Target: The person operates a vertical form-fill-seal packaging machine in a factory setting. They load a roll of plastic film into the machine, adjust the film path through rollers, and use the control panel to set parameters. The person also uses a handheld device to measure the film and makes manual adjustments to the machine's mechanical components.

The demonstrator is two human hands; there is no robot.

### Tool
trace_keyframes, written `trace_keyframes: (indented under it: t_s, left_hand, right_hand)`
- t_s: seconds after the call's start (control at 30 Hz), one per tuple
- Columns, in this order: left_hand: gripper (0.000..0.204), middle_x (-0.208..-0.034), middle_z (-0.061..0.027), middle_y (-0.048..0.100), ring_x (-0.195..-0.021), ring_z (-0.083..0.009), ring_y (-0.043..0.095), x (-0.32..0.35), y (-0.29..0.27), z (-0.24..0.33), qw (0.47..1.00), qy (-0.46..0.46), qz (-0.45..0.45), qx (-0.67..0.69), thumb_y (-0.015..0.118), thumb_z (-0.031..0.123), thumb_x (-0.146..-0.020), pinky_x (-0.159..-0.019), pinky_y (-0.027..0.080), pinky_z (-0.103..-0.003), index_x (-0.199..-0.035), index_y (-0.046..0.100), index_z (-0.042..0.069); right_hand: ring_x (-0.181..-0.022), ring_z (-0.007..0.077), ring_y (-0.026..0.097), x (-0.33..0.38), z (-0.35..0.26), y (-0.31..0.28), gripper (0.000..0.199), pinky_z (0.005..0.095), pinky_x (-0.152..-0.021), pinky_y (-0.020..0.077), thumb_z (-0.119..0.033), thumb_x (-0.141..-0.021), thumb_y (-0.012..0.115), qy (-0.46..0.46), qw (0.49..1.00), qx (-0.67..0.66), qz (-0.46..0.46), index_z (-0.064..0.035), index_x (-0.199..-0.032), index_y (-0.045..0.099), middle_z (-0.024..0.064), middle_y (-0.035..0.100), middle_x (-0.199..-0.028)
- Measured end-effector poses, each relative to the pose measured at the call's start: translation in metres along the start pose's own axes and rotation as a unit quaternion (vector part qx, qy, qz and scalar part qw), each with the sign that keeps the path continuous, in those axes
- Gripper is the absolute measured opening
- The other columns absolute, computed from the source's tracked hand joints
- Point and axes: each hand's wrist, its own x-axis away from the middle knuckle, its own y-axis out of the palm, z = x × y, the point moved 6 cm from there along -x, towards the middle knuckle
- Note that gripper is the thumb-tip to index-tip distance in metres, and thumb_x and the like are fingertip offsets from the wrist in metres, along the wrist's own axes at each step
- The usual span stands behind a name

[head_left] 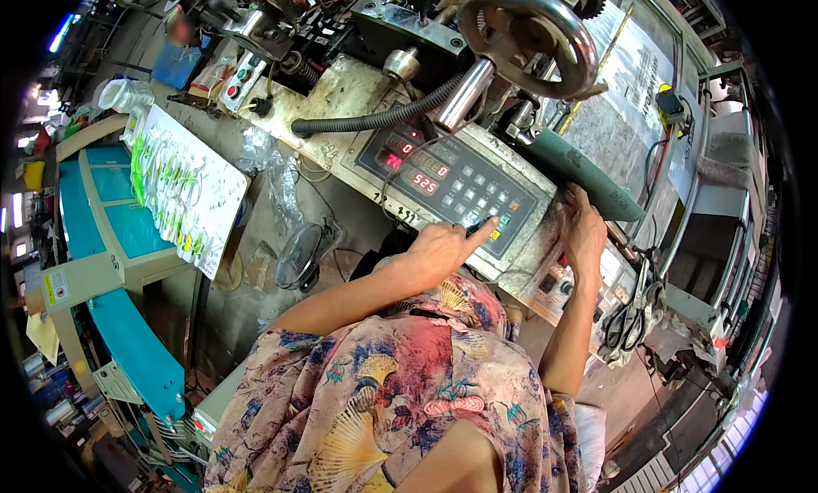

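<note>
Over the control panel (400, 182) with red digit displays, my left hand (439, 253) stretches its index finger to a small key near the panel's right end. Its other fingers are curled, with a small dark shape beside them that I cannot make out. My right hand (584, 242) is at the lower edge of a dark green plate (588, 173), fingers bent against it and the fingertips partly hidden. Above the panel stands a large metal handwheel (582, 63), and a black corrugated hose (375, 118) runs along the machine top.
To the left stands a white board (192, 190) carrying rows of green-and-white pieces, near a teal machine (141, 340). A small fan (302, 254) and clear plastic film (281, 182) are below the machine's edge. Scissors (630, 318) hang at the right. Film-covered sheeting (626, 92) lies at upper right.
</note>
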Motion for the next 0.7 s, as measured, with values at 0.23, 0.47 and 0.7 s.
trace_keyframes:
  t_s: [0.23, 0.47, 0.7]
  left_hand:
    - [0.081, -0.079, -0.0102, 0.061, -0.071, -0.0238, 0.063, 0.004, 0.003, 0.001, 0.999, -0.028, 0.037, 0.003, 0.064, 0.008, -0.076, -0.059, 0.051, -0.035, -0.15, 0.031, 0.013]
    - [0.083, -0.085, -0.0103, 0.058, -0.078, -0.0261, 0.061, 0.01, 0.004, 0.0, 0.998, -0.054, 0.011, 0.029, 0.071, 0.021, -0.078, -0.063, 0.051, -0.037, -0.15, 0.03, 0.017]
    - [0.09, -0.086, -0.006, 0.055, -0.079, -0.023, 0.059, 0.013, 0.004, -0.001, 0.997, -0.063, 0.016, 0.047, 0.075, 0.024, -0.076, -0.065, 0.051, -0.034, -0.152, 0.027, 0.018]
  right_hand:
    - [-0.091, 0.0412, 0.063, 0.0, 0.007, 0.002, 0.04, 0.0452, -0.079, 0.049, -0.015, -0.087, 0.065, -0.06, 0.998, -0.009, 0.027, -0.0092, -0.126, 0.057, 0.0236, 0.066, -0.098]
    - [-0.093, 0.0396, 0.064, -0.003, 0.009, 0.001, 0.041, 0.0448, -0.081, 0.0497, -0.014, -0.086, 0.066, -0.092, 0.996, -0.011, 0.007, -0.0079, -0.126, 0.057, 0.022, 0.067, -0.102]
    - [-0.095, 0.0369, 0.065, -0.001, 0.003, -0.005, 0.044, 0.0433, -0.082, 0.0506, -0.014, -0.085, 0.067, -0.097, 0.994, 0.038, -0.017, -0.0084, -0.127, 0.056, 0.0173, 0.069, -0.105]
